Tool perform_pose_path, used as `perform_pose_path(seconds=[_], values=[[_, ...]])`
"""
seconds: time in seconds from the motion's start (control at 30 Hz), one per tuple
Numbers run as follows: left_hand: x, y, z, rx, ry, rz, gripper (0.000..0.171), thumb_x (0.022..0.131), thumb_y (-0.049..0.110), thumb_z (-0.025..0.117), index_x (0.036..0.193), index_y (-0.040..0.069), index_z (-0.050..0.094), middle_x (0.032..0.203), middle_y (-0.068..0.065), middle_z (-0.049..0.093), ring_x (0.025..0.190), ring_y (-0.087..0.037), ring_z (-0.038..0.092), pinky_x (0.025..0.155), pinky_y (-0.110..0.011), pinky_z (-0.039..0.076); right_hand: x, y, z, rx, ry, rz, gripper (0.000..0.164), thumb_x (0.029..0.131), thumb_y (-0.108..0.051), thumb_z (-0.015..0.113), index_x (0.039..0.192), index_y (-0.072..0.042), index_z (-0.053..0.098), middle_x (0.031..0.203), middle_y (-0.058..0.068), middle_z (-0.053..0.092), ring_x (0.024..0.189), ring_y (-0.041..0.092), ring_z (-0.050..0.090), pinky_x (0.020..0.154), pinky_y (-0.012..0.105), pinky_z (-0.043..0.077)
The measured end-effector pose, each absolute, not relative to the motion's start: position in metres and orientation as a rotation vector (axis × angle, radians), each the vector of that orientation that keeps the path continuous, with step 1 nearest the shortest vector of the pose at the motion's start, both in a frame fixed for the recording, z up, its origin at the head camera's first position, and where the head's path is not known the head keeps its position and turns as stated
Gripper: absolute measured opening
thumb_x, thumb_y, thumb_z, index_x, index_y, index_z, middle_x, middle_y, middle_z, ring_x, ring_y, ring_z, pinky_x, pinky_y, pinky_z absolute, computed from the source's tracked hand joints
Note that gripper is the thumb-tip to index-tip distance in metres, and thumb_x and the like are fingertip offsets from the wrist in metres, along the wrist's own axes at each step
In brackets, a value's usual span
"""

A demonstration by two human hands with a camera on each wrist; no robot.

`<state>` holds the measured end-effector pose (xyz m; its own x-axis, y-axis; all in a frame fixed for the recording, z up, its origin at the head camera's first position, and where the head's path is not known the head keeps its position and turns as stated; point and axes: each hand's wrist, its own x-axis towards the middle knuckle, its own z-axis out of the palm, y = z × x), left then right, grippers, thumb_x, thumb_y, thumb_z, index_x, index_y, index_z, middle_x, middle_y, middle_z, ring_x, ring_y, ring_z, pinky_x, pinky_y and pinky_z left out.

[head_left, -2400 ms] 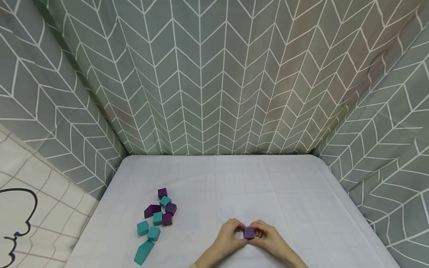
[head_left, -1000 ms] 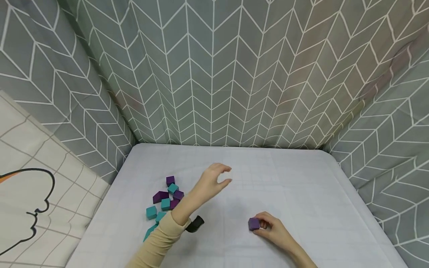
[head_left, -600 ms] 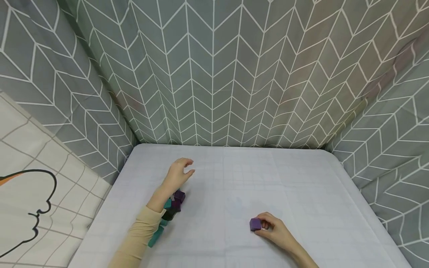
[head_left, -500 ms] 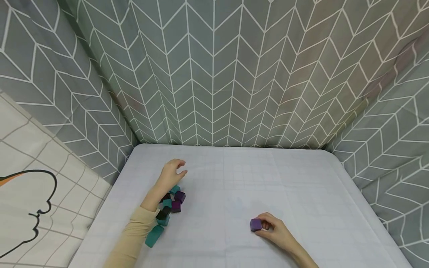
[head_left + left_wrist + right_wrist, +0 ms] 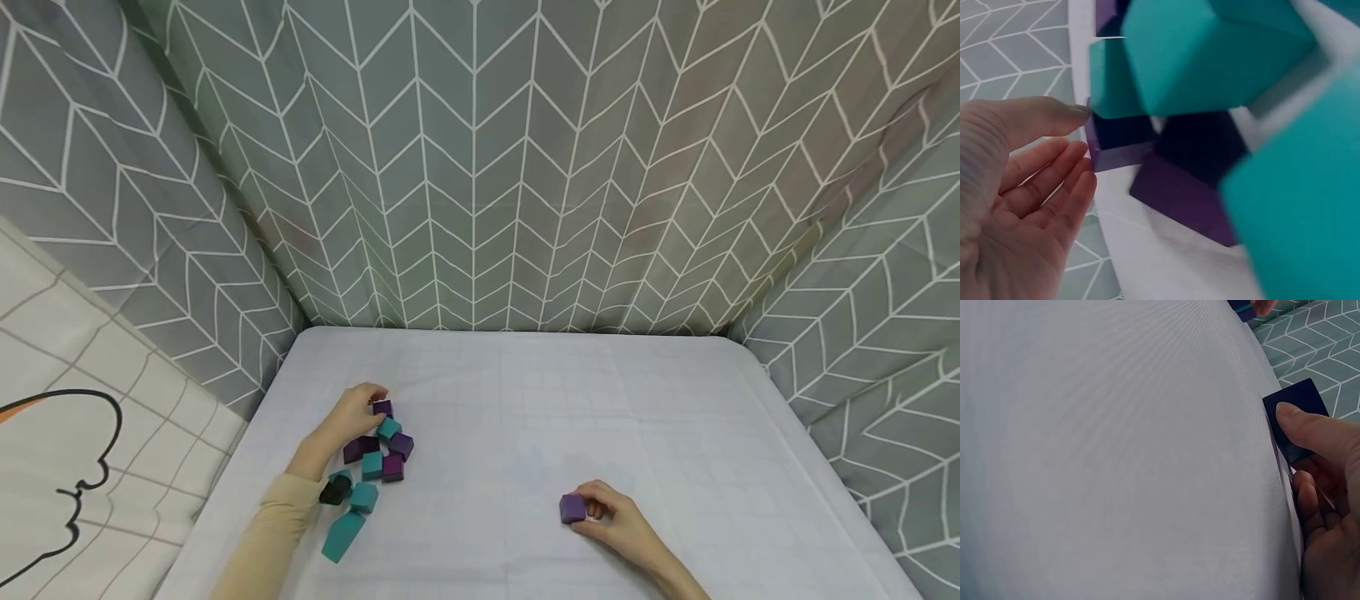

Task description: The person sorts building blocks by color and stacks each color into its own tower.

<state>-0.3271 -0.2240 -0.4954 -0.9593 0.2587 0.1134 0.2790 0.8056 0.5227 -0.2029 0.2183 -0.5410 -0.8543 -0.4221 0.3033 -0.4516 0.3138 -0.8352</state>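
My left hand (image 5: pixel 352 415) reaches to the far end of a block cluster, thumb and fingers around a purple cube (image 5: pixel 383 408). In the left wrist view, the thumb tip meets a corner of that cube (image 5: pixel 1121 142) and the relaxed fingers lie along its side. A teal cube (image 5: pixel 389 428) and another purple cube (image 5: pixel 401 446) stand close to it. Off to the right, my right hand (image 5: pixel 618 521) pinches a purple cube (image 5: pixel 572 508) low at the table. In the right wrist view, the thumb presses one face of this cube (image 5: pixel 1300 412); the index finger is mostly hidden behind it.
Nearer in the cluster are a dark purple angled block (image 5: pixel 362 449), a purple cube (image 5: pixel 392 468), teal cubes (image 5: pixel 363 498) and a longer teal block (image 5: pixel 343 536). A black wrist camera (image 5: pixel 335 490) overlaps one teal block. Patterned curtains (image 5: pixel 480 167) surround the white table (image 5: pixel 480 400).
The left hand has left the right-hand cube, swung left over the table and come down at the far purple cube. The right hand keeps its cube, nearly still.
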Motion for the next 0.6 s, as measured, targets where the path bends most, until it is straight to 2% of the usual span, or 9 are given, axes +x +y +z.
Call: perform_pose_path(seconds=[0.5, 0.6], values=[[-0.326, -0.241, -0.505, -0.41, -2.957, -0.967, 0.038, 0.076, 0.013, 0.07, 0.107, -0.006, 0.058, 0.102, -0.018, 0.059, 0.094, -0.032, 0.056, 0.081, -0.042, 0.047, -0.198, 0.215, -0.531, 0.77, -2.591, 1.631, 0.033, 0.071, -0.007, 0.072, 0.101, -0.002, 0.06, 0.096, 0.012, 0.058, 0.074, 0.024, 0.047, 0.06, 0.027, 0.041], [-0.328, -0.242, -0.508, -0.412, -2.992, -0.914, 0.036, 0.076, 0.012, 0.07, 0.106, -0.004, 0.058, 0.101, -0.016, 0.06, 0.093, -0.03, 0.056, 0.08, -0.042, 0.047, -0.203, 0.222, -0.546, 0.785, -2.585, 1.611, 0.034, 0.072, -0.012, 0.072, 0.103, -0.005, 0.06, 0.097, 0.009, 0.058, 0.074, 0.022, 0.048, 0.06, 0.026, 0.042]])
